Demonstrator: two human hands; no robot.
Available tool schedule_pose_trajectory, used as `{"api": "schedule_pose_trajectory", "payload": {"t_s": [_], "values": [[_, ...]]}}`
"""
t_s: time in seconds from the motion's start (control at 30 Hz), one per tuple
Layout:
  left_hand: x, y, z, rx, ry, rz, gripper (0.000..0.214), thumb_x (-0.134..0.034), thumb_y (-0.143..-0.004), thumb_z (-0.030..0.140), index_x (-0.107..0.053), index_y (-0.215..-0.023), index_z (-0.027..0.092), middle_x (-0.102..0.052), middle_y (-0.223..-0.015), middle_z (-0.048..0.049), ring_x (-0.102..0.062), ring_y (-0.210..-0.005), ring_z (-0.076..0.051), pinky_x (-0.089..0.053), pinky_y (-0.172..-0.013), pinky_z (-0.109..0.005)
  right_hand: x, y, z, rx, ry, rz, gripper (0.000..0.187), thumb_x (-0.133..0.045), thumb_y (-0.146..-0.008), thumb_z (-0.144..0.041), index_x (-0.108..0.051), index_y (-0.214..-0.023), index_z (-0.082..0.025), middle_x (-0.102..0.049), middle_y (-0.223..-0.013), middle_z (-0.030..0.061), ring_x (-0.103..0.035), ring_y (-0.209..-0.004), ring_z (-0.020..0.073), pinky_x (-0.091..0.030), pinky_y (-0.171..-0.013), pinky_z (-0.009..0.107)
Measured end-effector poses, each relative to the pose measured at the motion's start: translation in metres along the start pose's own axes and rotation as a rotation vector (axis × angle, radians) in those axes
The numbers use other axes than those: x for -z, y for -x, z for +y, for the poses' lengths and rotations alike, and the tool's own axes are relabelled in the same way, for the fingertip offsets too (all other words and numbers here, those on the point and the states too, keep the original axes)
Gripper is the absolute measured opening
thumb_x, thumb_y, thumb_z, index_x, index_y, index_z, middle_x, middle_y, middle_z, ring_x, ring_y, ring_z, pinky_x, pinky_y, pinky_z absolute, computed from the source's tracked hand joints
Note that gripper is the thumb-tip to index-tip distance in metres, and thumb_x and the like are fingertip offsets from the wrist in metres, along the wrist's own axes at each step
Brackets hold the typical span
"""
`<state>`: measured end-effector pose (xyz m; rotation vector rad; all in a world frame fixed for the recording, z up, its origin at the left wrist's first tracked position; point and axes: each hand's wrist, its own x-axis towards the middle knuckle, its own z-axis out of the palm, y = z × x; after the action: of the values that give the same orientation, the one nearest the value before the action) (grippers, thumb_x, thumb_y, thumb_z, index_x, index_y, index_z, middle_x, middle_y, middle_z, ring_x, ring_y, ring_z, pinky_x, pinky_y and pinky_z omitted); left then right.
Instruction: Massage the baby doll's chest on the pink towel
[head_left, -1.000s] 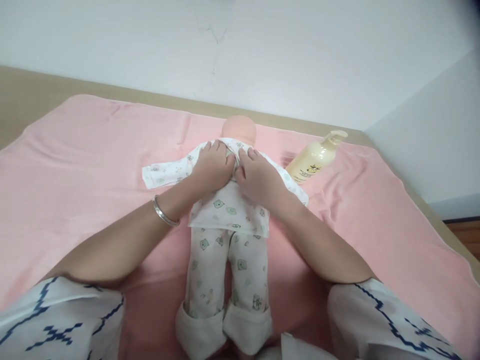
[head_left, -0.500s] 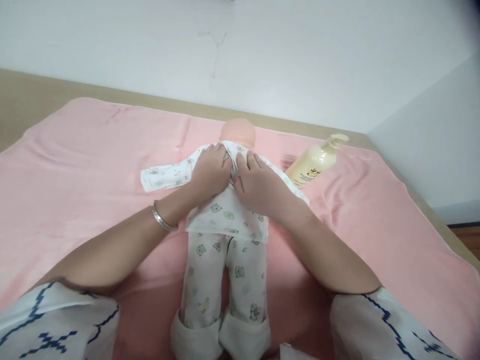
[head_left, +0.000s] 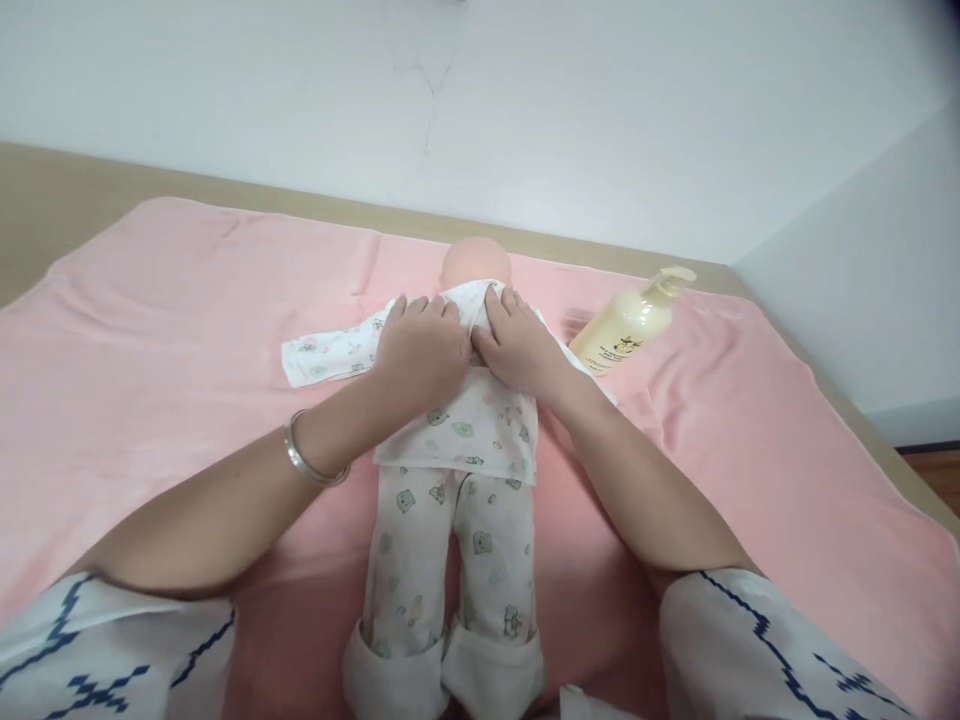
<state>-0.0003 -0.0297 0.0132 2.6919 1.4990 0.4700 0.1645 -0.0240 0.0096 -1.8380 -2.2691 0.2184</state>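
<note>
A baby doll [head_left: 475,264] lies lengthwise on a pink blanket [head_left: 150,330], head away from me, dressed in a white printed top [head_left: 480,430] and matching trousers [head_left: 450,550]. My left hand [head_left: 421,345], with a silver bangle [head_left: 306,462] on the wrist, rests palm down on the doll's upper torso, fingers laid flat together. My right hand [head_left: 517,345] lies beside it, thumb against the left hand, fingers flat on the top near the neckline. Neither hand holds anything. The doll's empty-looking left sleeve [head_left: 326,352] spreads out flat on the blanket.
A cream pump bottle [head_left: 630,325] lies on the blanket right of the doll. A white wall rises behind the tan bed edge [head_left: 225,190]. A wooden floor [head_left: 934,470] shows at the far right. My patterned sleeves fill the bottom corners.
Both hands have slid a little up the doll's chest toward the neckline. The fabric ridge pinched between my thumbs has flattened out.
</note>
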Motion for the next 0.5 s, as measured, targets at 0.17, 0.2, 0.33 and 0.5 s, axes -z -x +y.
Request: {"api": "schedule_pose_trajectory", "payload": {"t_s": [0.17, 0.2, 0.33, 0.5], "values": [[0.011, -0.004, -0.007, -0.031, 0.031, -0.107, 0.033, -0.036, -0.098, 0.012, -0.066, -0.084, 0.014, -0.069, -0.096, -0.0161, -0.067, -0.099, -0.029, -0.056, -0.093, -0.045, 0.009, 0.005, -0.002, -0.024, 0.069, -0.072, 0.074, -0.03, -0.108, -0.038, -0.027, -0.166, 0.009, -0.035, -0.172, 0.0338, -0.035, -0.164, 0.0419, -0.036, -0.13, 0.058], [0.008, -0.009, -0.011, -0.028, 0.045, -0.114, 0.035, -0.035, -0.099, 0.012, -0.065, -0.083, 0.015, -0.068, -0.093, -0.0153, -0.067, -0.095, -0.028, -0.056, -0.09, -0.044, 0.008, 0.011, -0.007, -0.009, 0.105, -0.052, 0.073, -0.029, -0.108, -0.036, -0.029, -0.165, 0.01, -0.039, -0.17, 0.0347, -0.038, -0.162, 0.0424, -0.037, -0.129, 0.058], [-0.006, -0.023, -0.025, -0.014, 0.015, -0.086, 0.042, -0.028, -0.102, 0.015, -0.068, -0.089, 0.013, -0.069, -0.097, -0.0179, -0.065, -0.094, -0.03, -0.055, -0.089, -0.047, 0.006, 0.037, -0.03, 0.049, 0.235, 0.049, 0.066, -0.03, -0.108, -0.03, -0.038, -0.161, 0.009, -0.048, -0.163, 0.0353, -0.047, -0.156, 0.0426, -0.038, -0.128, 0.057], [-0.009, -0.008, -0.01, -0.118, -0.169, -0.07, 0.048, -0.027, -0.1, 0.011, -0.073, -0.107, 0.004, -0.07, -0.117, -0.0286, -0.064, -0.116, -0.039, -0.052, -0.103, -0.057, 0.016, 0.024, -0.028, -0.033, 0.128, -0.038, 0.057, -0.03, -0.108, -0.025, -0.054, -0.15, 0.004, -0.056, -0.159, 0.0296, -0.052, -0.153, 0.0377, -0.045, -0.124, 0.05]]}}
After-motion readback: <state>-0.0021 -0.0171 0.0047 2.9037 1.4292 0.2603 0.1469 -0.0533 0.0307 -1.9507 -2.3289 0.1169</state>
